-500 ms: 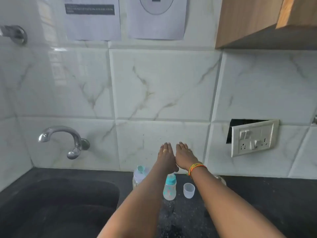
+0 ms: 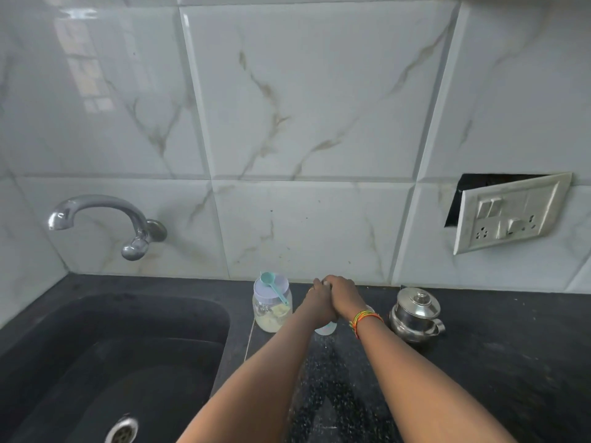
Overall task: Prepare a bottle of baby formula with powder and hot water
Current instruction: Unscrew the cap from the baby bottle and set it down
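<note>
Start of job | both hands, left hand (image 2: pixel 316 303) and right hand (image 2: pixel 343 295), wrapped round bottle (image 2: pixel 326 329) top on counter (image 2: pixel 495 362) | jar (image 2: pixel 272 310) at 9 o'clock, scoop (image 2: pixel 270 284) on lid, shut | pot (image 2: pixel 415 314) at 3 o'clock, lidded | powder, water still to go

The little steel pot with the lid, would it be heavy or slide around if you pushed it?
The steel pot is small and thin-looking, so probably light unless it is full. Its shiny metal may slide easily on the smooth black counter. The lid seems only to rest on top, so it might rattle or slip off if tipped.
</note>
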Demonstrator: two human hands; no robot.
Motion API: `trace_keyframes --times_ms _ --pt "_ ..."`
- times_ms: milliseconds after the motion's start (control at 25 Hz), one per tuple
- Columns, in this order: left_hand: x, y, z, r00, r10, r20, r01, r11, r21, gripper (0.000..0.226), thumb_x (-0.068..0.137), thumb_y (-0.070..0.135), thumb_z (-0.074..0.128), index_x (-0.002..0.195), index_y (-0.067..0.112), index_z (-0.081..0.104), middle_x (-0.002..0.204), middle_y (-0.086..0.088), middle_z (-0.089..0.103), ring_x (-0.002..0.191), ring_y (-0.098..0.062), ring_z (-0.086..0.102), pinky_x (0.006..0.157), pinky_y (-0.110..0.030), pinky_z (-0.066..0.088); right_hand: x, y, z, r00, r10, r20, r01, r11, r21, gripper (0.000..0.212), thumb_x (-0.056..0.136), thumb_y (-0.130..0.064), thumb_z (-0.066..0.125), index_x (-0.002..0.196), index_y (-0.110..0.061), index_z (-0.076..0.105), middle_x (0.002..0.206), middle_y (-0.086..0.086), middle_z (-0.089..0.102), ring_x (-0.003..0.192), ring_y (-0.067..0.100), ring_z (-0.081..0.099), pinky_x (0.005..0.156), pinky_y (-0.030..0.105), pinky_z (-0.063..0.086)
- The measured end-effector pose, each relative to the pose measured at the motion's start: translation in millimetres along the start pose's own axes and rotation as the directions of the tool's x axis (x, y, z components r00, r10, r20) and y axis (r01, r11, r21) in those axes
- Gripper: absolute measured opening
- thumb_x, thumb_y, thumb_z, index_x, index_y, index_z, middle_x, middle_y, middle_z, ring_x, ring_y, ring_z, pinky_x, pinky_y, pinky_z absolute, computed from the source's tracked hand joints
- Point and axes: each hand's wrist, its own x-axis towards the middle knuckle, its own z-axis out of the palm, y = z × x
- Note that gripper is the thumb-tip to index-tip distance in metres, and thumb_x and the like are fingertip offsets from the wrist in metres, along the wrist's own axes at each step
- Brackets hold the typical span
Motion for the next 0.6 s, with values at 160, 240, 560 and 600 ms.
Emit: trace_keyframes --times_ms 160,240,560,600 --pt "-20 -4 3 0.995 -0.006 -0.096 -0.019 0.966 -0.257 0.103 0.076 0.010 0.072 0.144 -0.003 -0.004 0.145 -0.018 0.036 0.131 -0.032 0.039 0.103 -0.034 0.037 -24 -10 -14 0.998 -0.021 -0.056 0.024 0.999 0.042 0.020 0.085 -0.008 0.052 0.097 -0.003 0.066 0.098 0.018 0.068 0.088 0.031 0.063 0.072 0.033 0.051" --pt "-36 -9 10 0.992 -0.006 -0.125 -0.044 0.918 -0.395 0.114 0.070 0.015 0.078 0.147 0.005 -0.005 0.141 -0.007 0.044 0.130 -0.022 0.042 0.099 -0.026 0.037 -43 -14 -30 0.998 -0.022 -0.056 0.025 0.998 0.064 0.023 0.076 -0.012 0.066 0.098 -0.005 0.066 0.097 0.014 0.068 0.085 0.024 0.062 0.068 0.028 0.049" --pt "-135 -8 57 0.952 -0.002 -0.306 -0.199 0.756 -0.624 0.070 0.058 0.031 0.086 0.116 0.029 0.048 0.105 0.010 0.061 0.096 -0.009 0.059 0.078 -0.027 0.053 -165 -36 -68 0.990 -0.066 -0.122 0.100 0.948 0.303 0.038 0.067 -0.009 0.075 0.103 -0.014 0.065 0.096 0.000 0.065 0.089 0.016 0.060 0.063 0.019 0.046" --pt "-145 -3 60 0.944 -0.024 -0.330 -0.204 0.743 -0.637 0.064 0.058 0.030 0.085 0.111 0.029 0.050 0.101 0.008 0.062 0.093 -0.010 0.061 0.076 -0.030 0.054 -175 -37 -64 0.989 -0.054 -0.140 0.101 0.927 0.361 0.038 0.068 -0.007 0.072 0.104 -0.015 0.064 0.098 0.000 0.065 0.091 0.017 0.060 0.068 0.023 0.047"
